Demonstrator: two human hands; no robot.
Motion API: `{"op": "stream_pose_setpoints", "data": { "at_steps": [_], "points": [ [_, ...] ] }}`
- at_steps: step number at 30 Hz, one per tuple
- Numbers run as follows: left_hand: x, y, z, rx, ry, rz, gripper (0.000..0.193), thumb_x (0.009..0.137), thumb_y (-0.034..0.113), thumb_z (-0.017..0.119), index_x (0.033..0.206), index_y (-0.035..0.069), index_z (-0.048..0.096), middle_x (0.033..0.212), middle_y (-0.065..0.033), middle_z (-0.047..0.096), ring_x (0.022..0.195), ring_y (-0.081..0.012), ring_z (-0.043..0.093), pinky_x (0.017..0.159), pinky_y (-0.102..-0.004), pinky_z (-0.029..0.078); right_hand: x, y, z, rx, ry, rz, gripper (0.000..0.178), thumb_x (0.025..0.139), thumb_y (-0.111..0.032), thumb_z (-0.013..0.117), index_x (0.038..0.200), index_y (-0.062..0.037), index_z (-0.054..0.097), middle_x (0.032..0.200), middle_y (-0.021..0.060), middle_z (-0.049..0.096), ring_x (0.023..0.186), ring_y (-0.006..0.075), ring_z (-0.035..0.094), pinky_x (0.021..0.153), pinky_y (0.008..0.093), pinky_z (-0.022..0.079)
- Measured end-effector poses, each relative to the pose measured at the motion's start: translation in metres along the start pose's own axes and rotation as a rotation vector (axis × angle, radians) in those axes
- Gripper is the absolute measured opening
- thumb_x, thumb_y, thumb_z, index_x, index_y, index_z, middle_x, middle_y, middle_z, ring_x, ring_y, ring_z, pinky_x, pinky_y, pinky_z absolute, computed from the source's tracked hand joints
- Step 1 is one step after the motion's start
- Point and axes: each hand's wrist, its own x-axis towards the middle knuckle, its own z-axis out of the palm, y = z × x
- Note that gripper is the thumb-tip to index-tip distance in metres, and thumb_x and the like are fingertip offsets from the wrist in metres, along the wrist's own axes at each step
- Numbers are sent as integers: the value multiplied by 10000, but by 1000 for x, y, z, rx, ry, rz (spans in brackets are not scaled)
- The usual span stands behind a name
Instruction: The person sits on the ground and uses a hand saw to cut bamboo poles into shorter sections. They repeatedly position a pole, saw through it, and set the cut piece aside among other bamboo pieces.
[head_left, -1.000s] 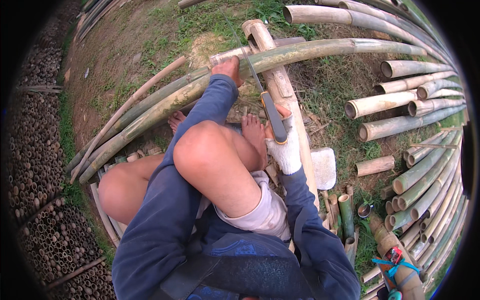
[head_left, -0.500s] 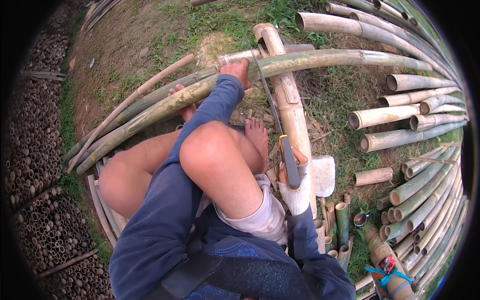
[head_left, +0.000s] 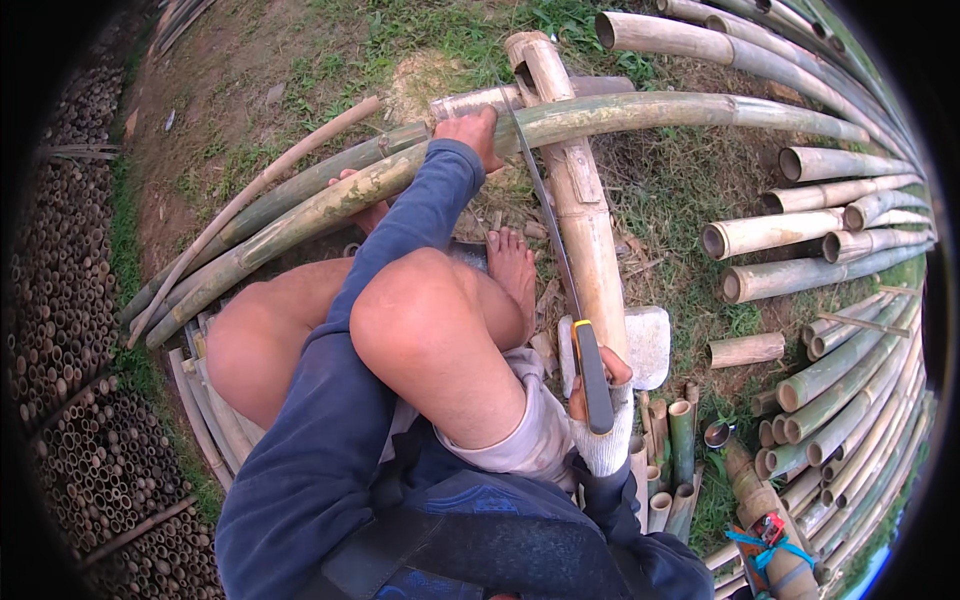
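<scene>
Saw (head_left: pixel 593 375) lies in the seemingly curled right hand (head_left: pixel 618 377).

Saw (head_left: pixel 555 225): blade tip blurs into the grass (head_left: pixel 470 35); teeth too small to tell. Right hand (head_left: pixel 616 372): palm hidden behind the handle (head_left: pixel 594 380). Left foot (head_left: pixel 367 216): partly covered by bamboo pole (head_left: pixel 680 108). Outlying poles (head_left: pixel 800 278): far ends cut off. Red item (head_left: pixel 770 525): kind unclear.
</scene>
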Motion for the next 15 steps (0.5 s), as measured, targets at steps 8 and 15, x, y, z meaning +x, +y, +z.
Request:
{"op": "stream_pose_setpoints", "data": {
  "at_steps": [8, 15],
  "points": [
    [-9, 3, -7, -14, -15, 19, 709, 733, 424, 876, 1323, 154, 592, 1120, -173, 757, 1036, -379, 738, 912, -492, 586, 123, 49, 64, 214, -63, -103, 548, 882, 60, 631, 1417, 23, 518, 1284, 145, 614, 1142, 216, 608, 1004, 321, 481],
    [-10, 2, 3, 14, 70, 62, 661, 743, 393, 880, 1234, 61, 588, 1128, -180, 755, 1034, -365, 743, 907, -470, 599, -15, 14, -25, 84, -94, -111, 539, 903, 81, 574, 1422, -13, 459, 1223, 147, 608, 937, 161, 617, 837, 306, 516]
  ]
}}
